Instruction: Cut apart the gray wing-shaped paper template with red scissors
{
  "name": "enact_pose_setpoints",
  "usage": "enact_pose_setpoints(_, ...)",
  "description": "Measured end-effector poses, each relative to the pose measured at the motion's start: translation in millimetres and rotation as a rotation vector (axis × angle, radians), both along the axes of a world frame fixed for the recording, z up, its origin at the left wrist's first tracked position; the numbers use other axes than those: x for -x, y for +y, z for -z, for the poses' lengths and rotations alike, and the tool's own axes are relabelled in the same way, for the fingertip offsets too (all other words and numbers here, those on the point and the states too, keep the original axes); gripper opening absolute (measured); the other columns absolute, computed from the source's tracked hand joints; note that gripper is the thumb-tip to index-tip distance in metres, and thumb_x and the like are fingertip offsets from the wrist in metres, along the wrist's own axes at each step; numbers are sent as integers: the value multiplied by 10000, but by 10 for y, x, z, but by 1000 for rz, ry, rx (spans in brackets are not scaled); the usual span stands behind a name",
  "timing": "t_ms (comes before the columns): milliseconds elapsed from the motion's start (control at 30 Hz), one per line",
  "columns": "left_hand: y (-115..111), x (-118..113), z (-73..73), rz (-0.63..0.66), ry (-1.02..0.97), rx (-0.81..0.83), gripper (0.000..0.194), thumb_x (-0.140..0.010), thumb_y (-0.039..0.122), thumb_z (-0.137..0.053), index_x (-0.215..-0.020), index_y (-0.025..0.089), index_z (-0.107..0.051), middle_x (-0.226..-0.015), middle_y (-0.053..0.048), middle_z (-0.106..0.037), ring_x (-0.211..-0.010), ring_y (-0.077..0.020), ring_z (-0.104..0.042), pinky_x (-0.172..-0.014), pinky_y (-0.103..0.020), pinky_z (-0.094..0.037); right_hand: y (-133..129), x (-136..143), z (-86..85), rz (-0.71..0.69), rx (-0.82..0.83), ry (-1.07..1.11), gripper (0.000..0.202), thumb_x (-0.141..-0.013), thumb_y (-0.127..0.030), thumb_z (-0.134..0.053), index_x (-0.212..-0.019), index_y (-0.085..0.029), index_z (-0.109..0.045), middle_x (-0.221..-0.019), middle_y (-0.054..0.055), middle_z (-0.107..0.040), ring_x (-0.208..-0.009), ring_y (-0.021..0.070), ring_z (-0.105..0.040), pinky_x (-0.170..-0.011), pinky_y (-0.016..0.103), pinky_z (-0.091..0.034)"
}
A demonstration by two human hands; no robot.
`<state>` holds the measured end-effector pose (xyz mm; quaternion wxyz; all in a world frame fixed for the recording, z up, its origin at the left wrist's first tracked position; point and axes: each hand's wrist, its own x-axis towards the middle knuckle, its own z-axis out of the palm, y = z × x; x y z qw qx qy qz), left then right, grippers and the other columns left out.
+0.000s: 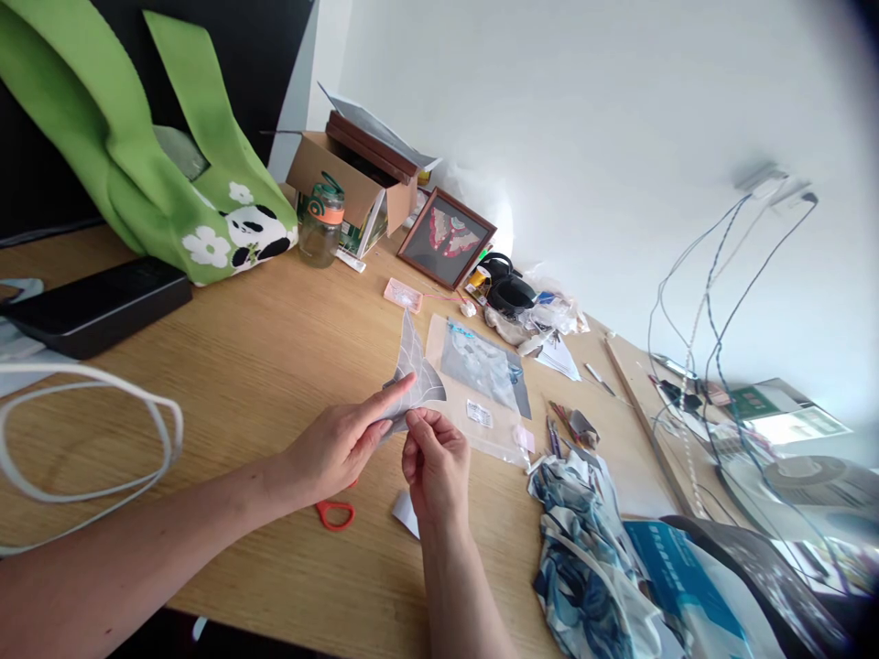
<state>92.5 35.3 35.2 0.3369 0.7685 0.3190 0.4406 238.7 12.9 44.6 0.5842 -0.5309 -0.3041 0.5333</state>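
My left hand (336, 448) grips a grey wing-shaped piece with white lines (414, 366), its index finger stretched along the piece and the thumb below. At the lower edge of that piece, my right hand (436, 458) is closed in a pinch, with the other fingers curled in. Whether anything thin, such as a needle, sits in that pinch is too small to tell. Red-handled scissors (335, 515) lie on the table under my left hand, their blades hidden. A scrap of white paper (406, 513) is partly covered by my right wrist.
Behind the hands are a pink tray (404, 295) and a framed butterfly (448, 238). Clear plastic packaging (481, 366) lies to the right, near blue patterned cloth (577, 549). A green panda bag (206, 210), a bottle (321, 224) and a white cable (171, 421) occupy the left.
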Motion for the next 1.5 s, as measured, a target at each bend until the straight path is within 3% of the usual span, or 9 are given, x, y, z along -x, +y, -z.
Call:
enact_pose_setpoints(133,-2,-2,6,5,1,-26,592,-937,101,-405,-1500,254,-300,-1233,-73,-695,-823,-114,-709,-745,-223,-553,3,0,2,-5,7,16,329,-667,-416,-796,-737,-150,-615,-414,-83,-507,-264,26,-337,-258,132,-207)
enact_pose_setpoints(400,5,-17,48,17,-6,-84,625,-940,91,-397,-1516,286,-250,-1403,-78,-571,-1027,-130,-690,-837,-228,-551,9,15,3,-7,-3,52,325,-658,-404,-793,-702,-161,-582,-395,-88,-496,-258,19,-308,-254,126,-191)
enact_pose_setpoints(567,8,-15,49,16,-11,-5,593,-942,123,-394,-1504,279,-294,-1367,-87,-606,-777,-91,-699,-698,-196,-542,11,30,-4,-9,-12,56,325,-653,-396,-788,-673,-165,-561,-382,-93,-476,-260,11,-288,-261,117,-187)
enact_pose_setpoints(733,-10,5,-33,19,-42,198,549,-943,184,-400,-1487,235,-345,-994,-22,-752,-588,-77,-613,-626,-194,-503,14,27,0,-7,0,43,329,-643,-402,-787,-678,-166,-560,-377,-97,-468,-255,14,-285,-257,123,-182)
enact_pose_setpoints(900,8,24,-147,13,-104,321,538,-932,219,-438,-1468,197,-396,-1304,-87,-645,-1020,-154,-654,-915,-255,-485,8,23,19,-6,6,23,344,-658,-424,-790,-725,-157,-584,-389,-101,-469,-258,18,-303,-254,127,-190)
enact_pose_setpoints(1000,18,28,-169,16,-121,347,547,-927,227,-451,-1471,202,-395,-1405,-87,-570,-1117,-169,-620,-1003,-274,-437,5,32,18,4,9,3,360,-657,-440,-797,-738,-151,-597,-396,-102,-466,-269,18,-310,-258,126,-212)
enact_pose_setpoints(1100,7,32,-167,9,-110,338,542,-926,230,-451,-1466,208,-404,-1310,-80,-641,-989,-158,-657,-942,-276,-475,6,36,6,21,12,-8,369,-648,-447,-804,-744,-151,-606,-406,-98,-473,-276,21,-319,-260,127,-222)
enact_pose_setpoints(1267,-24,30,-139,15,-51,318,543,-942,239,-417,-1483,224,-371,-829,-3,-714,-536,-92,-552,-622,-210,-495,8,30,2,20,6,7,361,-644,-438,-811,-741,-151,-617,-395,-95,-476,-272,22,-318,-257,124,-221)
enact_pose_setpoints(1500,-15,-5,-24,7,-12,147,545,-948,183,-383,-1490,223,-341,-929,-38,-740,-526,-72,-552,-552,-177,-461,8,24,21,21,-1,52,331,-646,-406,-810,-719,-149,-615,-392,-92,-478,-267,16,-300,-253,121,-199)
